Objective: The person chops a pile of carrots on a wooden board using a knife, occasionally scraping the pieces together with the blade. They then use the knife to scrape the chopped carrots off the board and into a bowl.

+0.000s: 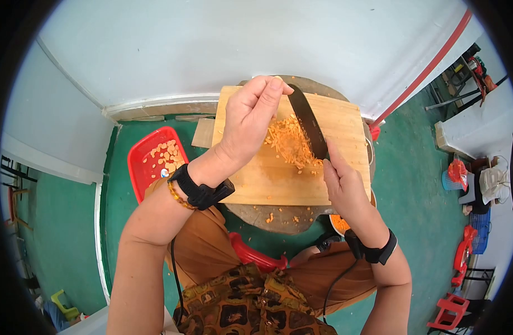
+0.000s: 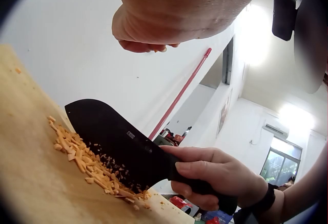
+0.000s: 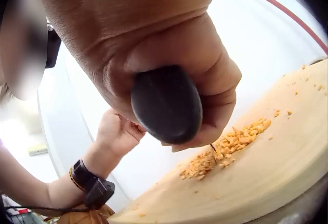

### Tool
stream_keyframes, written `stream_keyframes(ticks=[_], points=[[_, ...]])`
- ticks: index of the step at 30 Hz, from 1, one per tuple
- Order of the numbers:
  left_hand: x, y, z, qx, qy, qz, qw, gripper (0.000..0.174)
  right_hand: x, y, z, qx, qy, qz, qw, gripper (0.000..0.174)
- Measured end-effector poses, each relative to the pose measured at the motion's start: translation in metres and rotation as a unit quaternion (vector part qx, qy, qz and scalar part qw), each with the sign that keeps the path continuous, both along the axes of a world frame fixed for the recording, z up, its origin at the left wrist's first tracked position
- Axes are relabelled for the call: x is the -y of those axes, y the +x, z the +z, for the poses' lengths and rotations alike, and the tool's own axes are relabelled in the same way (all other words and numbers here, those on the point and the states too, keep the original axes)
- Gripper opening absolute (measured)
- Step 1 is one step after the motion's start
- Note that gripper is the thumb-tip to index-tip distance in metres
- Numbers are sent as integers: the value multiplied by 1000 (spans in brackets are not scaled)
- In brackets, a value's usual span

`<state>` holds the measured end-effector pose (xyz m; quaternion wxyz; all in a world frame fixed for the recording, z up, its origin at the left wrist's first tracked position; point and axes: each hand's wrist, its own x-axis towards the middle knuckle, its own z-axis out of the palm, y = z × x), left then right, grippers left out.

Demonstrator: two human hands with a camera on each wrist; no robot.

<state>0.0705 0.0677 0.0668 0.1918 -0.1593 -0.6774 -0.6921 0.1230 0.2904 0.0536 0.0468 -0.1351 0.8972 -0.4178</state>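
My right hand (image 1: 348,181) grips the black handle of a broad, dark-bladed kitchen knife (image 2: 113,142). Its blade stands edge-down against a pile of finely chopped orange vegetable (image 1: 287,139) on the wooden cutting board (image 1: 245,181). Small orange bits cling to the side of the blade. My left hand (image 1: 253,117) is raised above the board near the knife's tip, with fingers curled and the thumb against the index finger. In the left wrist view the blade's tip stands free below that hand. The right wrist view shows the butt of the handle (image 3: 166,105) jutting from my fist.
A red basin (image 1: 134,167) with thin orange slices stands left of the board. A bowl of chopped orange pieces (image 1: 340,224) sits beneath the board's right corner. The board lies on a round stump-like base (image 1: 256,218) close to a white wall (image 1: 223,50). Scraps lie along the base's edge.
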Motion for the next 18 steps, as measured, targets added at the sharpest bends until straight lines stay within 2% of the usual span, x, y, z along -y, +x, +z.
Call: stream_keyframes(ticks=[4,7,10,13,16,18], points=[[-1,-1,0,-5,2,-4,1000,35,-3,-8,-22,-142,23,59,988,43],[0,-1,2,-6,0,2,1000,34,2,0,4,60,24,-16,998,43],[0,0,0,-6,-1,1,1000,34,2,1,-5,-12,14,17,1000,43],[-1,-1,0,-10,-2,2,1000,34,0,-1,-12,-39,14,40,998,43],[0,-1,1,-9,-8,9,1000,35,4,2,0,12,4,13,1000,43],[-1,1,0,-4,-9,9,1000,35,3,3,-10,-43,12,35,998,43]])
